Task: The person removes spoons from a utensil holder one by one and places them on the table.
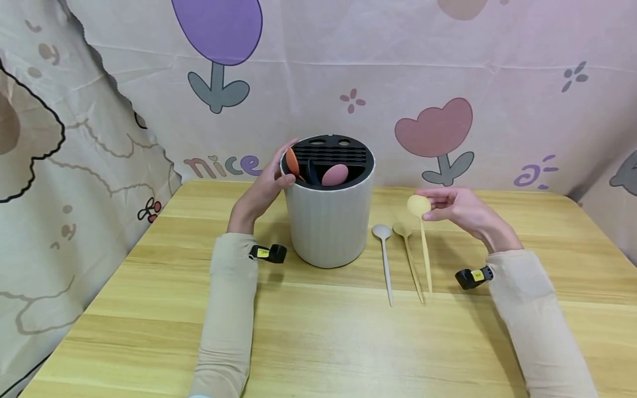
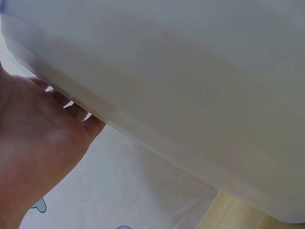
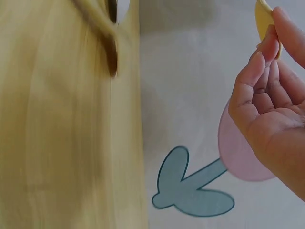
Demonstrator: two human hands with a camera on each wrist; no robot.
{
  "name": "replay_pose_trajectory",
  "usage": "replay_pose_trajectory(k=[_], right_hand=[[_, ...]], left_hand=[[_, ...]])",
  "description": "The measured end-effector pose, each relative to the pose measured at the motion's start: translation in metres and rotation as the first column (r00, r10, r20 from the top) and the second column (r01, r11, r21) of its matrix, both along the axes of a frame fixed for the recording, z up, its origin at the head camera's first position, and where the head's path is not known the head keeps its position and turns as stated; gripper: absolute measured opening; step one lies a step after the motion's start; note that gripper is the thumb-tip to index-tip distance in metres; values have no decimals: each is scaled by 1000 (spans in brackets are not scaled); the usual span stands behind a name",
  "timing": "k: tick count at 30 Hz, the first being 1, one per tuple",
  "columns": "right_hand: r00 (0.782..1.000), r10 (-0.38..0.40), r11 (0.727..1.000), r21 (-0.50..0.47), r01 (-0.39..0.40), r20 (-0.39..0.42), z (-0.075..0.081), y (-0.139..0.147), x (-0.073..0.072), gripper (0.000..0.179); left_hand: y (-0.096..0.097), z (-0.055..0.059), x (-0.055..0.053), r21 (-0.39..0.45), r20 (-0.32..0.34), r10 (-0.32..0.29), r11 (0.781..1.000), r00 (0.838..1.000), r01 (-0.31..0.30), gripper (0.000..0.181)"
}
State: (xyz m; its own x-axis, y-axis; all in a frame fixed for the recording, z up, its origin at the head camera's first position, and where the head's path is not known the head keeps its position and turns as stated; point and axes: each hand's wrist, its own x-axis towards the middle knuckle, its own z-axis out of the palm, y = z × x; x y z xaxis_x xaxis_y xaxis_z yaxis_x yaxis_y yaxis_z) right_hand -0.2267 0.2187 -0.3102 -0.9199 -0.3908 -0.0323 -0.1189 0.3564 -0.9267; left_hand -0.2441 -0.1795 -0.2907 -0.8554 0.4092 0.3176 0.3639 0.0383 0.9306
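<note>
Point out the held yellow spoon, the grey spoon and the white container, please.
Held yellow spoon (image 1: 417, 205), head view: on its bowl.
Grey spoon (image 1: 382, 231), head view: on its bowl.
White container (image 1: 329, 226), head view: on its outer wall.

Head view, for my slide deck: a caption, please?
The left hand grips a white container; the right hand pinches a yellow spoon.

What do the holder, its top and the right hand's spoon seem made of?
Holder: probably matte plastic, given its even pale color and soft, glare-free ribs. Top: likely dull black plastic, with cleanly shaped slots. Spoon in the right hand: smooth yellow, perhaps plastic or silicone; its uniform color leaves that open.
</note>
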Motion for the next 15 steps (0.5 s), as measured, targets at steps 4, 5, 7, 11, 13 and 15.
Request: replay_pose_trajectory(k=[4, 5, 7, 11, 13, 15], right_hand=[[1000, 4, 1000, 9, -4, -1, -1, 6, 0, 65], [1000, -2, 1000, 17, 2, -4, -2, 8, 0, 65], [1000, -13, 999, 35, 13, -11, -2, 13, 2, 64], [1000, 2, 998, 55, -3, 18, -3, 17, -1, 64], [998, 35, 999, 34, -37, 56, -5, 17, -6, 65], [994, 59, 998, 7, -60, 98, -6, 17, -12, 65]], left_hand=[[0, 0, 0, 6, 6, -1, 1000, 1000, 1, 132], [2, 0, -1, 6, 7, -8, 1000, 1000, 8, 131], [5, -2, -3, 12, 8, -25, 1000, 1000, 25, 130], [7, -4, -3, 13, 6, -23, 1000, 1000, 23, 130], [4, -3, -2, 7, 6, -8, 1000, 1000, 8, 131], [0, -1, -1, -5, 3, 1, 1000, 1000, -1, 131]])
